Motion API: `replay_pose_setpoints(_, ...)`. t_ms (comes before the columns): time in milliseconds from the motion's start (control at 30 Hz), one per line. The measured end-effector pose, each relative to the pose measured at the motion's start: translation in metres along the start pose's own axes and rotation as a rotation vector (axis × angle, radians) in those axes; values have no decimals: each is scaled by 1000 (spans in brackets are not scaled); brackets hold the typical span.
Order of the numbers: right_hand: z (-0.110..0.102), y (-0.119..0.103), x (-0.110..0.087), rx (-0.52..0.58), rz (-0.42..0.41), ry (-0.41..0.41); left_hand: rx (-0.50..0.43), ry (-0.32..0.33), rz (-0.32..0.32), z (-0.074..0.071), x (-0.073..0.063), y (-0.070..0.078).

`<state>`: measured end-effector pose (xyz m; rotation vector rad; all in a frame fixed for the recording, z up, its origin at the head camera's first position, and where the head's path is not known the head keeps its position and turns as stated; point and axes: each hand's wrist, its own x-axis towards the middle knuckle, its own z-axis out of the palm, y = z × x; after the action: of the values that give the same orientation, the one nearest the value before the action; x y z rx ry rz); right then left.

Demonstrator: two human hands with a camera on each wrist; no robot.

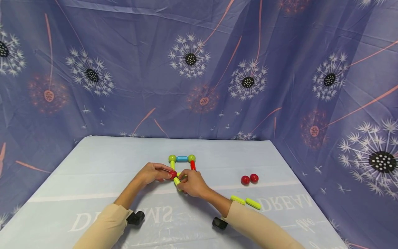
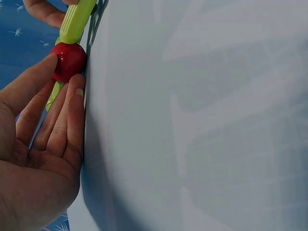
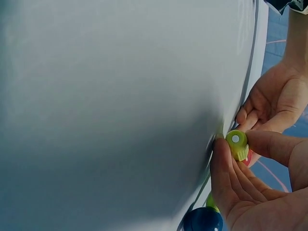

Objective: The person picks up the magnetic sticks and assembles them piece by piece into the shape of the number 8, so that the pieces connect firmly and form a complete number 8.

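Thumb and fingers of my left hand (image 1: 152, 173) hold a red ball (image 1: 173, 175) on the table. My right hand (image 1: 193, 184) pinches a yellow-green rod (image 1: 177, 182), whose far end meets the ball in the left wrist view. A pale magnet dot shows on the near end of that rod (image 3: 237, 140) in the right wrist view. Beyond the hands lies a square frame: two green balls (image 1: 172, 158), a blue rod (image 1: 181, 158) between them, a red rod (image 1: 192, 165) and a yellow-green side rod (image 1: 172, 165). A dark blue ball (image 3: 203, 220) sits below my right hand, hidden in the head view.
Two red balls (image 1: 245, 180) lie close together on the table (image 1: 118, 155) to the right. Nearer my right forearm are two loose yellow-green rods (image 1: 253, 203). A patterned blue cloth (image 1: 140, 69) hangs behind the table and along its sides.
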<state>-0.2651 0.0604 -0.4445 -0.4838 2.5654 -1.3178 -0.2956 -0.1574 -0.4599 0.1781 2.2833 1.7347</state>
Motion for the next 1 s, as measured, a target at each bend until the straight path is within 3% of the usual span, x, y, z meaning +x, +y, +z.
replay_pose_setpoints(267,1,-1,0,5,-2,8,-6,6,-3,1,-3,2)
replay_pose_setpoints(700,-2,0,-4,-90,-9,-16,-23,-11,-7,-1,-2,1)
replay_pose_setpoints(1000,3,-4,-7,-24,-6,-24,-14,-5,9,-1,-3,2)
